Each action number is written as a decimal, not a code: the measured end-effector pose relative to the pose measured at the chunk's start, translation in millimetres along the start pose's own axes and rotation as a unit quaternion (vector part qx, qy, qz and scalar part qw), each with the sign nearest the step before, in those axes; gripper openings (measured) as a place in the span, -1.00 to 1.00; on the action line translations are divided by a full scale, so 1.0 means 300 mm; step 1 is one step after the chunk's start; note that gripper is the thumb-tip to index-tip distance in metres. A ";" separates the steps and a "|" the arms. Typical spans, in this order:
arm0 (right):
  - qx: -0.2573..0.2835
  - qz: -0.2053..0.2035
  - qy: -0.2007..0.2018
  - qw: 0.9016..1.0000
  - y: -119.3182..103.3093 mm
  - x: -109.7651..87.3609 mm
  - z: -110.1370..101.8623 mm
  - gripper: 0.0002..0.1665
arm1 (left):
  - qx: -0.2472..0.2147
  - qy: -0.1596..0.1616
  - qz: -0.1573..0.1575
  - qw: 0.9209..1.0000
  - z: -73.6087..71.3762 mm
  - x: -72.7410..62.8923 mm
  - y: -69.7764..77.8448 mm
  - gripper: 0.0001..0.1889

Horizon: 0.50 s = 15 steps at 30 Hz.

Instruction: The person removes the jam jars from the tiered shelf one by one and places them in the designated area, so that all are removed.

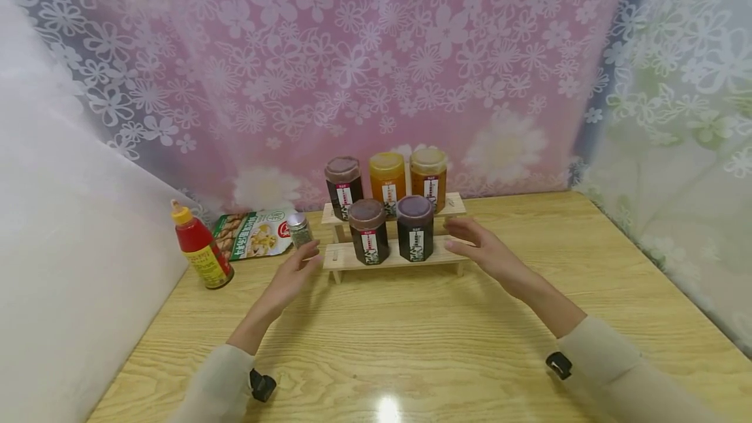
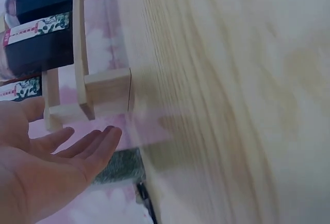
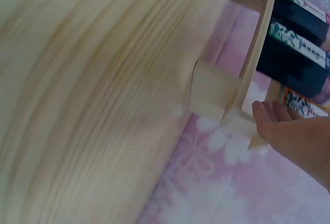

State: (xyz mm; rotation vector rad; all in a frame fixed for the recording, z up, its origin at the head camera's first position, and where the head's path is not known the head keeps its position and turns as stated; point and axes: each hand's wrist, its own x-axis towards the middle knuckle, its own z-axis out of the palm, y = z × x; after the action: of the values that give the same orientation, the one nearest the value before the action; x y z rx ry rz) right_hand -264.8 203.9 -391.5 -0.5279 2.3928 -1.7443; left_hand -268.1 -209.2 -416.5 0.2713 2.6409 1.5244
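Note:
A two-step wooden rack [image 1: 388, 262] stands on the table. Its lower step carries two dark jars, the left one [image 1: 369, 234] and the purple-lidded one [image 1: 415, 230]. On the upper step are a dark jar [image 1: 344, 189], an orange jar [image 1: 388, 178] and an amber jar [image 1: 429, 181]. My left hand [image 1: 295, 274] is at the rack's left end, fingers loosely extended and holding nothing; in the left wrist view the palm faces up. At the right end, my right hand [image 1: 490, 254] has its fingers slightly bent beside the lower step; whether they touch it I cannot tell.
Left of the rack stands a small shaker [image 1: 299, 230] with a silver cap, just beyond my left hand. Behind it lies a green and white food packet [image 1: 258, 235]. A red sauce bottle [image 1: 202, 250] is farther left. Flowered curtains [image 1: 376, 70] enclose the wooden table [image 1: 376, 344].

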 end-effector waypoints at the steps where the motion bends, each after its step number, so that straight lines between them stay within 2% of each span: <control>1: 0.007 0.002 0.003 1.000 0.001 0.011 0.013 -0.21 | -0.006 0.001 -0.004 1.000 0.007 0.008 -0.001 -0.38; 6: 0.048 0.007 0.017 0.999 0.000 0.059 0.080 -0.15 | -0.040 -0.003 -0.023 0.999 0.044 0.047 -0.005 -0.34; 13: 0.055 0.024 0.078 0.995 -0.020 0.106 0.165 -0.03 | 0.004 0.013 -0.015 1.000 0.087 0.086 0.006 -0.31; 15: 0.047 0.031 0.097 0.994 -0.025 0.118 0.185 0.00 | 0.003 0.015 -0.017 1.000 0.095 0.092 0.010 -0.31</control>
State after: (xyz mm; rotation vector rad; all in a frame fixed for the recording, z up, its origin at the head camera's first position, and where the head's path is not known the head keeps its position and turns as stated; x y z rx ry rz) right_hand -278.9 139.7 -398.9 -0.2794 2.4073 -1.9510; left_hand -290.5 -178.2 -427.7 0.2046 2.6598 1.5217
